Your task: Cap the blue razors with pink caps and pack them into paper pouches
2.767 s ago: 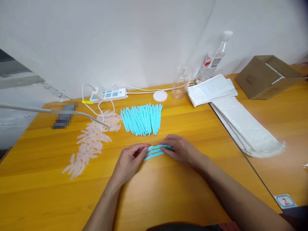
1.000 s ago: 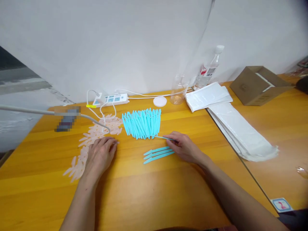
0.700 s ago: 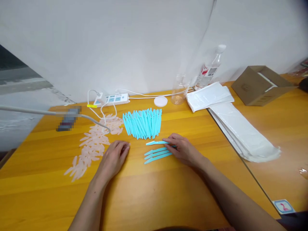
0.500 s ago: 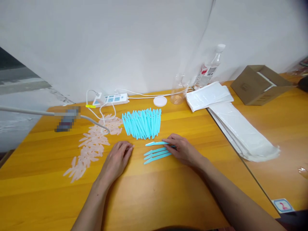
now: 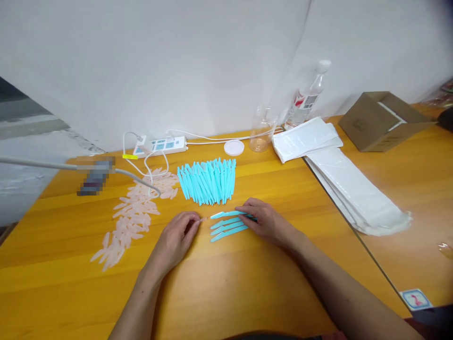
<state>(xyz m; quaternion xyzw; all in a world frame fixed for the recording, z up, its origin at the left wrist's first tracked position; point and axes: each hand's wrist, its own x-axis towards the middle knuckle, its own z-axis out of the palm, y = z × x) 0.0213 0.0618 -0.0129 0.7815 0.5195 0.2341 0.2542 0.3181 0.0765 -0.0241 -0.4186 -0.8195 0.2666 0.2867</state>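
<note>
My left hand [image 5: 180, 237] pinches a small translucent blade cover [image 5: 204, 219] between thumb and fingertips. The cover points right, close to the tip of a turquoise eyebrow razor [image 5: 223, 214]; whether they touch I cannot tell. My right hand [image 5: 264, 218] is closed on that razor's handle end. Below it, several more eyebrow razors [image 5: 226, 231] lie side by side, their right ends partly hidden under my right hand. A dense pile of turquoise razors [image 5: 208, 182] lies beyond both hands. Loose pale pink covers [image 5: 130, 222] spread in a long heap to the left.
A white power strip [image 5: 164, 145] with cables stands by the wall, near a pixelated dark object [image 5: 95, 177]. Further right are a round white lid [image 5: 234, 148], a clear jar [image 5: 261, 134], a water bottle [image 5: 307, 101], white plastic bags [image 5: 357, 189] and a cardboard box [image 5: 375, 125].
My left hand has moved right, bringing the cover up near the razor's tip. The razor in my right hand has shifted slightly left and down.
</note>
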